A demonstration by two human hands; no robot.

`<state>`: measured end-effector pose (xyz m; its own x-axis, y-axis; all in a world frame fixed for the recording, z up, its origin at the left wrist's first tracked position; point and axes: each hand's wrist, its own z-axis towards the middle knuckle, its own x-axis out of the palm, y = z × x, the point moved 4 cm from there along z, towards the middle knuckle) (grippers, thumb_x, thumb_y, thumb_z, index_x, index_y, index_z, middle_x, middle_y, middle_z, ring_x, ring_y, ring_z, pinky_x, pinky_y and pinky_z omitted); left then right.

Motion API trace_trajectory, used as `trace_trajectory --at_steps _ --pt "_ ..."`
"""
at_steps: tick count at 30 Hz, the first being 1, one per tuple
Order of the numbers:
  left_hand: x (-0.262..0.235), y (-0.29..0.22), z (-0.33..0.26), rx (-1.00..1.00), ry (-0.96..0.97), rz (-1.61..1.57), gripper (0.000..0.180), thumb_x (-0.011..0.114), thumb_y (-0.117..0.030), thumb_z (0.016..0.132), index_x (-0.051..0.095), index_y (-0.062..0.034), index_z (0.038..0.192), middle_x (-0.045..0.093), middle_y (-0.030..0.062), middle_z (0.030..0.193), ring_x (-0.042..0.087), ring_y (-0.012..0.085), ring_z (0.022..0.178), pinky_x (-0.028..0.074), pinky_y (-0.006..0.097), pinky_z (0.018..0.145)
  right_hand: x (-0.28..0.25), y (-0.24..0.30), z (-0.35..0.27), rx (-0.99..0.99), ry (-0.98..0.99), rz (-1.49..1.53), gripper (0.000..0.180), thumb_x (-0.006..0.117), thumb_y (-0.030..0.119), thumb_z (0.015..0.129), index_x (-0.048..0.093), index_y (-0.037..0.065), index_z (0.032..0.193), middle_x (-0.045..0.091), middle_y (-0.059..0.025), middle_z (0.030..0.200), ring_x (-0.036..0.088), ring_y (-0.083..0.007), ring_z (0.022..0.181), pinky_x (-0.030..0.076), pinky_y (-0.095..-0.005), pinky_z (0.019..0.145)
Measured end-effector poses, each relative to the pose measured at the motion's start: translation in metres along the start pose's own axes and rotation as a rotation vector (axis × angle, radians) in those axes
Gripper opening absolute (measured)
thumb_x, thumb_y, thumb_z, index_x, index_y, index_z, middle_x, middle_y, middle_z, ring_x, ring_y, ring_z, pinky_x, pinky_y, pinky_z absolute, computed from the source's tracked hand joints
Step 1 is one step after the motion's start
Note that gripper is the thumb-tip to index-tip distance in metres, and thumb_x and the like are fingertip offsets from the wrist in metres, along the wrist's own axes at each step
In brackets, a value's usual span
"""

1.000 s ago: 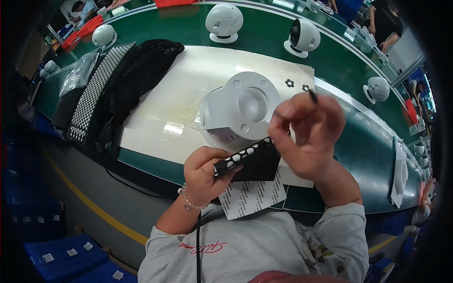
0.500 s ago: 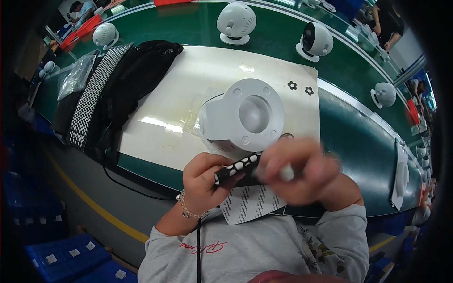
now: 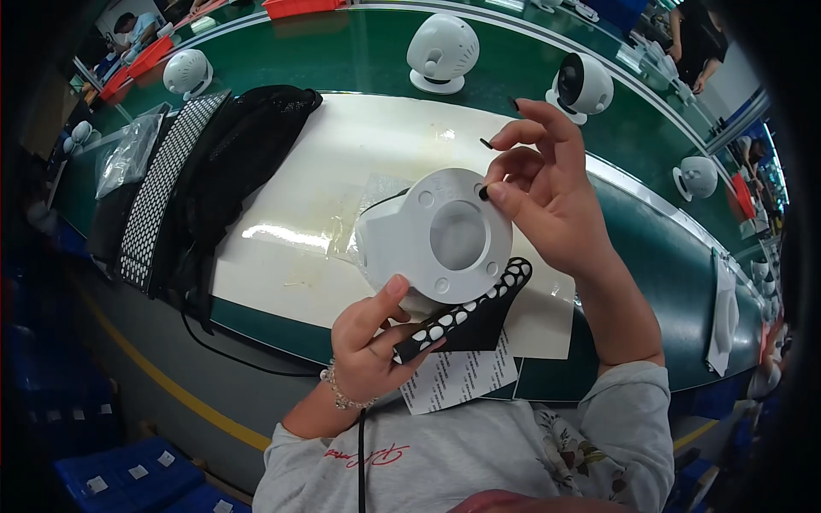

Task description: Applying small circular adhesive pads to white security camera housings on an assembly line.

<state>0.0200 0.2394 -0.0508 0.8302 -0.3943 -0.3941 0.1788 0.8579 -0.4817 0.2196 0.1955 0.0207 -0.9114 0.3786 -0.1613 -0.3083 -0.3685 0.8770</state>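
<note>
A white fan-like unit (image 3: 376, 244) lies with its round base (image 3: 441, 188) turned up, a wide hollow in the middle and small round recesses around the rim. My right hand (image 3: 552, 192) pinches a small black round pad (image 3: 483, 193) against the base's upper right recess. Thin dark pieces, seemingly more pads, stick to two other fingertips of that hand. My left hand (image 3: 368, 338) grips a black strip with round white holes (image 3: 457, 318), curled over beside the base. Its raised finger touches or nearly touches the base's lower edge. A white printed backing sheet (image 3: 462, 380) hangs below the strip.
A cream board (image 3: 282, 205) covers part of the green table. Left of it lie perforated black sheets (image 3: 171, 184), black mesh (image 3: 265, 137) and a clear plastic bag (image 3: 128, 158). More white units (image 3: 442, 51) stand at the back. Blue boxes (image 3: 137, 470) are on the floor at left.
My right hand has moved up from the strip to the base's upper right rim and pinches a pad there. The left hand holds the strip, one finger now raised to the base.
</note>
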Motion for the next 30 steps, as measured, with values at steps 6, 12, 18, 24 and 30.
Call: trace_trajectory --at_steps 6,12,18,24,30 --pt "-0.002 0.000 -0.005 0.019 0.099 -0.032 0.025 0.073 0.003 0.052 0.059 0.0078 0.073 0.041 0.0229 0.125 0.057 0.0177 0.065 0.047 0.025 0.054 0.003 0.005 -0.001 -0.043 0.034 -0.187 0.063 0.053 -0.008 0.075 0.023 0.012 0.128 0.042 -0.0100 0.105 0.051 -0.0134 0.081 0.043 -0.0270 0.075" --pt "-0.002 0.002 -0.006 0.009 0.108 -0.027 0.029 0.073 0.004 0.051 0.060 0.0078 0.076 0.041 0.0211 0.125 0.057 0.0179 0.065 0.048 0.026 0.055 0.002 -0.001 0.000 -0.026 -0.019 -0.075 0.067 0.054 -0.007 0.074 0.020 0.013 0.129 0.041 -0.0095 0.104 0.051 -0.0133 0.080 0.043 -0.0268 0.075" --pt "-0.002 0.002 -0.004 -0.001 0.117 -0.013 0.027 0.073 0.003 0.051 0.061 0.0072 0.074 0.041 0.0199 0.125 0.057 0.0179 0.064 0.048 0.026 0.056 0.000 -0.004 0.001 0.024 -0.043 -0.016 0.073 0.054 -0.007 0.074 0.015 0.014 0.131 0.040 -0.0093 0.104 0.050 -0.0129 0.081 0.044 -0.0260 0.074" --pt "-0.002 0.004 -0.003 -0.012 0.128 0.001 0.025 0.074 0.003 0.051 0.062 0.0051 0.073 0.042 0.0188 0.125 0.057 0.0165 0.064 0.047 0.026 0.057 0.000 -0.002 0.002 -0.006 -0.062 0.002 0.074 0.054 -0.007 0.074 0.014 0.014 0.132 0.040 -0.0096 0.104 0.050 -0.0128 0.079 0.045 -0.0252 0.071" --pt "0.002 0.009 -0.003 -0.008 0.027 -0.001 0.020 0.074 -0.009 0.054 0.060 -0.0008 0.065 0.049 0.0138 0.120 0.050 0.0154 0.051 0.041 0.026 0.046 0.005 0.002 -0.003 -0.196 0.040 -0.376 0.071 0.055 -0.008 0.075 0.016 0.012 0.131 0.046 -0.0118 0.105 0.055 -0.0151 0.081 0.046 -0.0257 0.067"
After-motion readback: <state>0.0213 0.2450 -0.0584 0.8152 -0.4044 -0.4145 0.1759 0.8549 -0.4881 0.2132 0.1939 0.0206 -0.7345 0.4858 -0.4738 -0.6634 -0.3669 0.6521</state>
